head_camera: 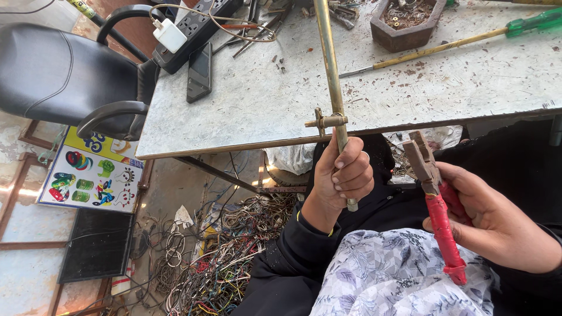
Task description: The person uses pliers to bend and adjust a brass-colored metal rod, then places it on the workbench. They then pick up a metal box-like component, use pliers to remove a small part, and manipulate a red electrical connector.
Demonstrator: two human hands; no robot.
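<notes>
My left hand point(345, 175) is closed around a long brass-coloured metal rod point(329, 58) that rises up across the worktable. A small cross fitting point(325, 121) sits on the rod just above my fingers. My right hand point(497, 225) holds red-handled pliers point(438, 219), jaws pointing up and away, a short way right of the rod and not touching it. Both hands are below the table's front edge, over my lap with its floral cloth point(398, 275).
The scratched grey table point(468, 88) carries a long green-handled screwdriver point(445, 44), a tray of small parts point(407, 20), a black phone point(199, 71) and a power strip with a white charger point(170, 35). A black chair point(64, 76) stands left. Tangled wires point(228, 263) cover the floor.
</notes>
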